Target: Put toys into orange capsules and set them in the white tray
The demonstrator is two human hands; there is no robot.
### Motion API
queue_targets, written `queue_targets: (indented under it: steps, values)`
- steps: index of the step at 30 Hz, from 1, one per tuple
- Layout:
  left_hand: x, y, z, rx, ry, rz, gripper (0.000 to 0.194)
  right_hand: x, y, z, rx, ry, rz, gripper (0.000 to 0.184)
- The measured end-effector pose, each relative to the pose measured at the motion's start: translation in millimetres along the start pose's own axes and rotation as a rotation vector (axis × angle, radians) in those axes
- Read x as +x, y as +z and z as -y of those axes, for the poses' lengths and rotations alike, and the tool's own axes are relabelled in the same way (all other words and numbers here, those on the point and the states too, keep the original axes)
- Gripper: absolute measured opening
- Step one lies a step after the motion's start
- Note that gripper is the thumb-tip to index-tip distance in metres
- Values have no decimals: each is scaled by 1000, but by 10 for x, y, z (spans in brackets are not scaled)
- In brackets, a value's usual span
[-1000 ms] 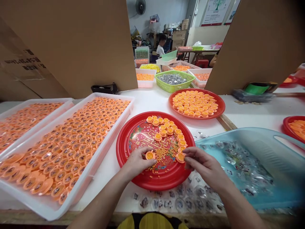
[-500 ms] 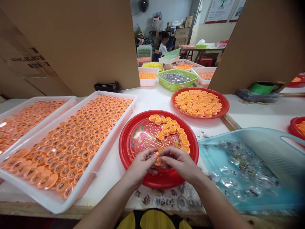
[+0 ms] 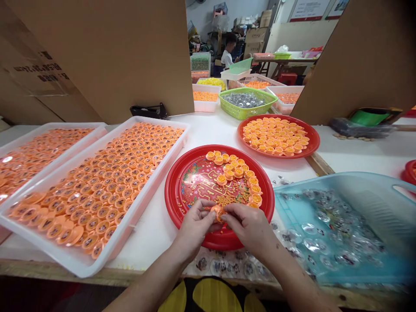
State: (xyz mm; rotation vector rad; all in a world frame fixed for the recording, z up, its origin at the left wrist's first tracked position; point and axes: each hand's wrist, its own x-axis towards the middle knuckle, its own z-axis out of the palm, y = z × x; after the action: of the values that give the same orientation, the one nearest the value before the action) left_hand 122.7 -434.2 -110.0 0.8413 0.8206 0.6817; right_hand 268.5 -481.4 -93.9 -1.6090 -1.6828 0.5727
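Over the near part of a red round tray (image 3: 175,173), my left hand (image 3: 199,220) and my right hand (image 3: 244,220) come together with bent fingers. Between their fingertips is a small orange plastic cup (image 3: 218,213), gripped from both sides; part of it is hidden by the fingers. Tiny orange pellets (image 3: 229,197) lie scattered on the tray just beyond the hands. Orange cups (image 3: 238,172) with pellets in them form a curved cluster along the tray's far and right side.
Left stands a white bin (image 3: 78,273) of orange pieces with printed faces, beside a similar bin (image 3: 42,125). A second red tray (image 3: 316,141) of orange cups is beyond. A blue translucent basket (image 3: 360,182) with clear discs sits right. Cardboard panels (image 3: 130,56) flank the table; a person (image 3: 227,54) sits behind.
The view has shifted slightly, and the scene sits a little higher and farther right. The orange cup shows more clearly between my fingertips. Both hands keep hold of it.
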Motion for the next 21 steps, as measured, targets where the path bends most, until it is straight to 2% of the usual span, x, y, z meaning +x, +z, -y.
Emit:
queue_targets:
  steps: [2, 5, 9, 16, 21]
  values:
    - [-9, 18, 12, -15, 18, 7, 33, -51, 28, 12, -37, -31, -44, 6]
    - [-18, 37, 18, -44, 26, 31, 35, -108, 61, 2, -86, -94, -127, 11]
    - [-31, 42, -10, 2, 21, 53, 42, -128, 37, 4, -56, -162, -175, 16]
    - [-68, 62, -71, 87, 51, 55, 36, -121, -47, 58, 27, -195, -172, 19]
    - [-89, 81, -70, 83, 29, 49, 36, -139, -38, 19, 194, -99, -125, 21]
